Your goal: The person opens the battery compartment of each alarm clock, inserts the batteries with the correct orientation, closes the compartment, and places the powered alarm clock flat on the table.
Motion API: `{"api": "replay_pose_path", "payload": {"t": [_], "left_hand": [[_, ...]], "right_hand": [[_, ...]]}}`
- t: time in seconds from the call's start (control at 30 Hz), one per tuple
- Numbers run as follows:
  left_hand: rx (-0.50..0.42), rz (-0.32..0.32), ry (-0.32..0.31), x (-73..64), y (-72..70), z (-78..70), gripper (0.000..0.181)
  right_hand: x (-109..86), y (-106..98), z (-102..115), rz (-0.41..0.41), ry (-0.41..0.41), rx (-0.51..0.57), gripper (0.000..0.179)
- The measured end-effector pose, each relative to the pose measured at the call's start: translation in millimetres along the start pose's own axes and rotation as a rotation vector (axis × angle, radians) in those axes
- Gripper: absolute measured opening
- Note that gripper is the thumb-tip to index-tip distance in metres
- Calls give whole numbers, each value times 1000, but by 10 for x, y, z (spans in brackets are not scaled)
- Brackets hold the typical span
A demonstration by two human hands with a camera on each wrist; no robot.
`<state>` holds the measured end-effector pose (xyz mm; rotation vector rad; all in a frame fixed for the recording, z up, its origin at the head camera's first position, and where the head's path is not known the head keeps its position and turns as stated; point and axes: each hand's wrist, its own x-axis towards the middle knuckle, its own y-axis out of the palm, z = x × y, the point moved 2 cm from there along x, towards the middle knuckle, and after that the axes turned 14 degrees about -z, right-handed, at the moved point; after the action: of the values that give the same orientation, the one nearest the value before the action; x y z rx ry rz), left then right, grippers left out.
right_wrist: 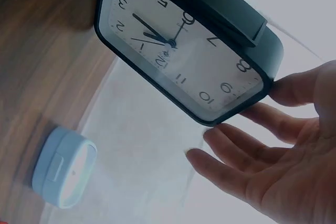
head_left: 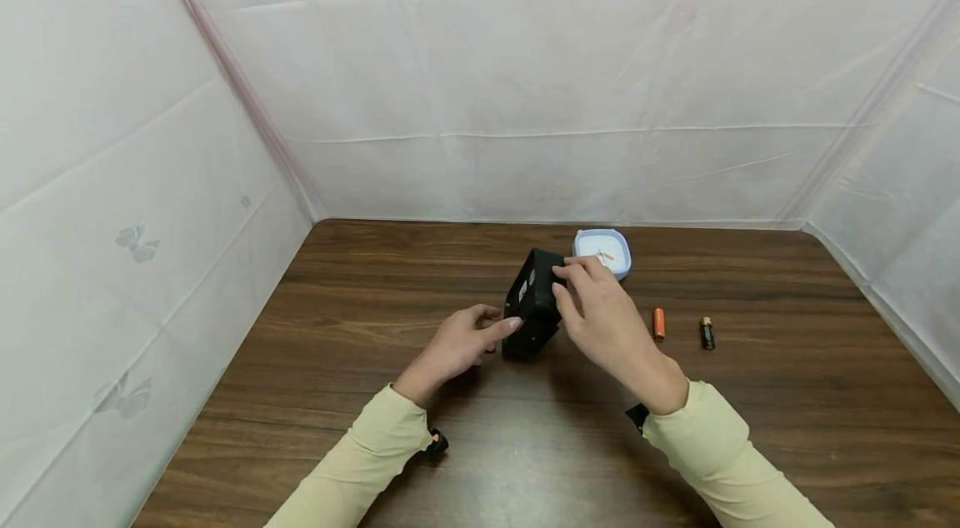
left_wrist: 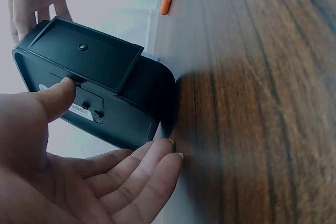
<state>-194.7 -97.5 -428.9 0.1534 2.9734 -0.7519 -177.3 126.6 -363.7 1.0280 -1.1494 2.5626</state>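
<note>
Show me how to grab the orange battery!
I'd pinch the orange battery across its middle, coming from above: it's a slim cylinder lying on its side on the table, with a gap between it and the black battery.

Behind the bare left hand's (head_left: 459, 342) grip, a creased, pale-yellow long fabric sleeve (head_left: 356, 461) bears a small rounded black device (head_left: 437, 444); behind the bare right hand's (head_left: 609, 324), a matching sleeve (head_left: 723, 449) adjoins an angular black piece (head_left: 637, 415).

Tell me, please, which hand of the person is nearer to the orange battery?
Right. The right hand is just left of the orange battery, not touching it; the left hand is farther left, at the black clock's left side.
</note>
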Motion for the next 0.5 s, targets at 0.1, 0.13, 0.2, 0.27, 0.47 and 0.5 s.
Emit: {"api": "replay_pose_path", "payload": {"t": [0.1, 0.13, 0.2, 0.27, 0.47, 0.5], "left_hand": [[-5, 1, 3, 3, 8, 4, 76], [-9, 4, 6, 2, 10, 4, 76], [-14, 8, 9, 2, 17, 10, 77], [-15, 12, 11, 0, 25, 15, 77], [26, 1, 32, -10, 52, 14, 75], [30, 0, 36, -11, 56, 14, 75]], "right_hand": [[-1, -24, 12, 27, 26, -19, 30], [2, -32, 17, 38, 43, -22, 32], [3, -46, 22, 63, 88, -25, 39], [4, -59, 28, 84, 134, -32, 46], [-5, -76, 26, 94, 208, -54, 52], [-7, -77, 25, 88, 211, -55, 50]]}}
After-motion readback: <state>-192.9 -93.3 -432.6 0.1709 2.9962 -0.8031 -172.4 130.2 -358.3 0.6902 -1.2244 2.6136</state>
